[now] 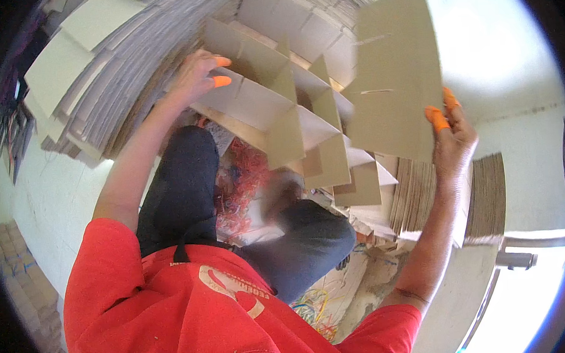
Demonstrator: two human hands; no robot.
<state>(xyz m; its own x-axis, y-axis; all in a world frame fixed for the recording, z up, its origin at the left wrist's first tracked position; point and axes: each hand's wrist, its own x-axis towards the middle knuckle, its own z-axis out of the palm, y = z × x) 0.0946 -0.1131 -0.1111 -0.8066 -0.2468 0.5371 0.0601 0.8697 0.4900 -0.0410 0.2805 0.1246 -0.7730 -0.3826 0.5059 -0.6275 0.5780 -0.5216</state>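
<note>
In front of me is a partly assembled cardboard divider grid [278,87], its slotted strips crossing to form open cells. At its left end my left hand [194,77] is closed over a long strip's edge, the orange-covered thumb on the near side and finger on the far side. My right hand [454,135], also with orange finger covers, grips a flat cardboard strip [395,75] by its right edge. Short slits show in that strip, which is raised upright over the grid's right end and hides part of it.
Tall stacks of cardboard strips [123,63] rise at the left, with more cardboard [300,22] behind the grid. Bundled strips [485,194] stand at the right. Red tangled scraps [244,185] lie between my bent legs [181,188], and coloured strings [318,309] are on the floor.
</note>
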